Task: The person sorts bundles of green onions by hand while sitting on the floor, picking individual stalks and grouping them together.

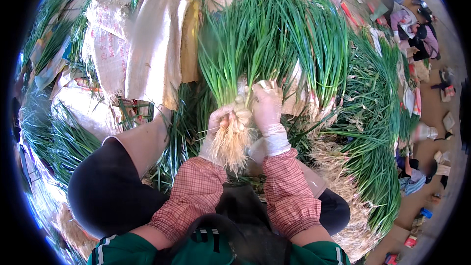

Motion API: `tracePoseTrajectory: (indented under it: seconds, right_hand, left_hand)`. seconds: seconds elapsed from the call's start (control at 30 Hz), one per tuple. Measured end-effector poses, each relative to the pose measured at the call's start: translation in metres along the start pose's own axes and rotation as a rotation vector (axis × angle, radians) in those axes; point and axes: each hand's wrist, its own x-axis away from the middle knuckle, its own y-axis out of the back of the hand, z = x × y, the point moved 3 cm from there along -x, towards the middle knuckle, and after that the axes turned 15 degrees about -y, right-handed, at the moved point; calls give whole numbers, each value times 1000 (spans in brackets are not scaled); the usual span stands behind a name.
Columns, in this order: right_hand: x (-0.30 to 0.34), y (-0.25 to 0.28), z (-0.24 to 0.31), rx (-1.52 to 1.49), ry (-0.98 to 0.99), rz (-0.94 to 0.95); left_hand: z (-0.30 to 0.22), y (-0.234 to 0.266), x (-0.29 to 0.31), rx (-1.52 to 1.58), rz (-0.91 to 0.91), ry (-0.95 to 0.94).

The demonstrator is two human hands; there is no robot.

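The left hand (225,117) is gripping scallions (221,78); the right hand (267,100) is curling beside them, its hold unclear. Red lettering (106,28) is marking a sack (110,12).

I'd call this a produce-sorting area, judging by what surrounds the pale woven sack (154,44): rooted scallions (319,49) massed right of it, more long greens (64,137) below and left, and, far to its right, people (412,24) bent low near a brown floor (400,213).

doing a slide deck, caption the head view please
The white-gloved left hand grips long green leafy stalks with stringy tan roots, the white-gloved right hand close beside.
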Motion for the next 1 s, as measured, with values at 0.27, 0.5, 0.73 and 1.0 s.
tracePoseTrajectory:
  seconds: [0.27, 0.5, 0.73, 1.0]
  right_hand:
    - [28, 10, -41, 1, -681, 278]
    - [34, 89, -37, -1126, -690, 53]
    - [136, 302, -262, 134, -727, -454]
    - [63, 202, -154, -43, -826, -133]
  left_hand:
    - [6, -8, 5, -137, -76, 22]
    - [30, -20, 4, -847, 87, 219]
    - [48, -61, -2, -618, 136, 226]
    - [57, 12, -17, -698, -55, 227]
